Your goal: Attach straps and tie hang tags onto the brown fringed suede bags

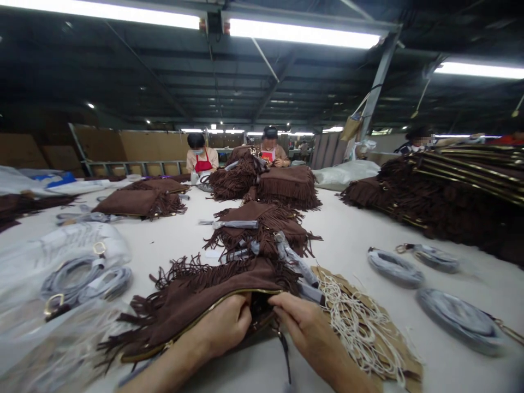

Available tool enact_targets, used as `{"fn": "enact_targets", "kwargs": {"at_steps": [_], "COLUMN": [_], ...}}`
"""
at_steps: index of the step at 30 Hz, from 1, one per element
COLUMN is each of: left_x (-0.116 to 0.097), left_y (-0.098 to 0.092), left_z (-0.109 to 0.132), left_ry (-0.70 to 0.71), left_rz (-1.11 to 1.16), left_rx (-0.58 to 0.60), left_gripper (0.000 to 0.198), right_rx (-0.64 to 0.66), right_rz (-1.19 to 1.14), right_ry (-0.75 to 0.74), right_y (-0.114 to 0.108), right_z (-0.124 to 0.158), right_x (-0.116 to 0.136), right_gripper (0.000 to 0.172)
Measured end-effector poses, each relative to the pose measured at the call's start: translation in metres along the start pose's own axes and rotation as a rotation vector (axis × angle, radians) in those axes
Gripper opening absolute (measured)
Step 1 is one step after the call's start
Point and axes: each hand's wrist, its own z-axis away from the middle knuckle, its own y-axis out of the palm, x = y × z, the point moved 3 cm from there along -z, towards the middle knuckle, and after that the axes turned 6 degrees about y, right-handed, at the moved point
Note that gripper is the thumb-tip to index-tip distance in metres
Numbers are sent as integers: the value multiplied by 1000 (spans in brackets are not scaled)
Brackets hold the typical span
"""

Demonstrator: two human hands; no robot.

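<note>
A dark brown fringed bag [196,292] lies in front of me, its gold zip partly open to a dark inside. My left hand [227,322] is closed at the opening, fingers curled over the near edge and partly hidden in the bag. With thumb and fingers together, my right hand [301,319] pinches the zip edge at the right end of the opening. A thin dark strap [284,349] hangs below it. Behind this bag lies another fringed bag [266,215] with plastic-wrapped straps [292,256] around it.
White strings [352,305] lie on brown paper [409,360] at my right, near wrapped coiled straps [458,316]. More coils [73,275] and clear plastic [73,344] are at left. Fringed bags are stacked right [446,191] and far centre [286,185]. Several people sit beyond.
</note>
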Motion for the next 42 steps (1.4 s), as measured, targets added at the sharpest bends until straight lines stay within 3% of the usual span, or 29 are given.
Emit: {"fn": "enact_targets", "kwargs": {"at_steps": [3, 6, 10, 16, 23, 30, 36, 39, 42], "left_x": [-5, -2, 5, 7, 11, 14, 14, 14, 15], "left_y": [0, 5, 9, 8, 10, 11, 12, 13, 13], "left_z": [-2, -3, -1, -1, -3, -2, -1, -2, -1], "left_ry": [-38, -75, -101, -69, -58, -44, -32, -32, -45], "left_rz": [30, 59, 16, -38, -47, -28, -30, -35, -51], "left_rx": [-13, 47, 94, 73, 71, 63, 76, 78, 78], "left_gripper": [27, 30, 34, 35, 35, 41, 41, 40, 40], "right_rx": [-29, 48, 131, 106, 374, 285, 222, 156, 173], "right_rz": [-29, -133, -228, 152, 162, 221, 98, 45, -35], "right_ry": [-13, 131, 284, 296, 377, 390, 466, 449, 488], "right_y": [1, 1, -20, -53, -33, -16, -10, -9, -5], "right_z": [0, -1, 1, 5, 13, 13, 11, 8, 8], "right_x": [-8, -16, -19, -25, -19, -10, -15, -19, -23], "right_gripper": [28, 28, 24, 29, 31, 23, 11, 12, 12]}}
